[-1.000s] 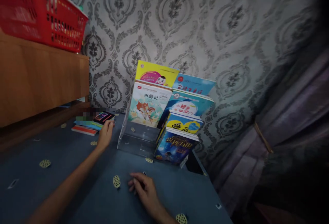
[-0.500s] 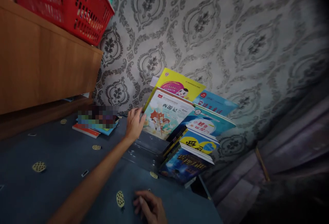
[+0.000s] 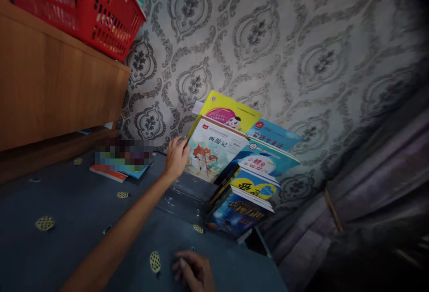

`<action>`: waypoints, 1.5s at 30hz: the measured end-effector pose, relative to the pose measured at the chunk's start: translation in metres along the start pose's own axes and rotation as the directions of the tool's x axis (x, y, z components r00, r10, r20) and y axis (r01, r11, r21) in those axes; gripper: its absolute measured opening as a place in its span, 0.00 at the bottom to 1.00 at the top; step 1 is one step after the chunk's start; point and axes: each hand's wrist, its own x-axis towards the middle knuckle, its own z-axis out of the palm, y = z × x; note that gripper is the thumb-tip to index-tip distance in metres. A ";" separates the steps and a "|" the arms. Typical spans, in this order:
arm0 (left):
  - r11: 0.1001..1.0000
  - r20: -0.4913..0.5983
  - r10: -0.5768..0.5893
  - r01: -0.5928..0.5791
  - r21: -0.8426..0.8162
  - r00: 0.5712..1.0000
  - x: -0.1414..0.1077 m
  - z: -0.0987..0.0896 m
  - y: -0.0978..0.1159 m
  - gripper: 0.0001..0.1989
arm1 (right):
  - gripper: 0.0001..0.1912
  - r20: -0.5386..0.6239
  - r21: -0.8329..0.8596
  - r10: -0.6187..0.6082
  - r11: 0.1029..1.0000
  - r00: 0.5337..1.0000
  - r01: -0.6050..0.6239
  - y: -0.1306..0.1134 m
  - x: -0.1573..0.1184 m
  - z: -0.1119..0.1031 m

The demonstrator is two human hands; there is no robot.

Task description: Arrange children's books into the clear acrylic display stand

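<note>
My left hand (image 3: 176, 156) touches the left edge of the upright books, with its fingers bent round the side of the yellow book (image 3: 231, 112) and the white-covered book (image 3: 214, 149). Low in the view, my right hand (image 3: 194, 269) hovers over or rests on the dark cloth, its fingers curled; whatever they might hold is hidden. Right of the white book stand a teal book (image 3: 259, 160) and a light blue one (image 3: 275, 135). In front of them lean a blue and yellow book (image 3: 254, 185) and a dark blue book (image 3: 236, 214).
A dark blue cloth (image 3: 77, 211) with yellow patterns covers the table. Several flat books (image 3: 134, 170) lie left of my left hand. A red basket (image 3: 114, 19) sits on a wooden cabinet (image 3: 60, 86) at upper left. Patterned wall stands behind; a curtain (image 3: 311, 238) hangs at right.
The whole view has shifted slightly, with the books a little further left in the picture. My left hand is still at the books' left edge, and my right hand remains curled.
</note>
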 end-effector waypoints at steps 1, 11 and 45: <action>1.000 0.002 0.005 -0.005 -0.010 1.000 0.003 0.000 0.001 0.20 | 0.33 0.012 0.000 0.000 1.000 1.000 0.000 -0.001 0.000 0.000; 0.987 0.029 0.156 -0.154 -0.041 0.987 0.052 -0.009 0.030 0.22 | 0.34 0.090 -0.011 -0.018 1.000 0.996 0.019 0.006 0.003 -0.004; 0.446 0.467 -0.265 -0.322 0.835 0.844 -0.060 -0.171 -0.104 0.27 | 0.23 0.243 -0.027 -0.049 0.998 0.969 0.057 -0.038 -0.001 -0.006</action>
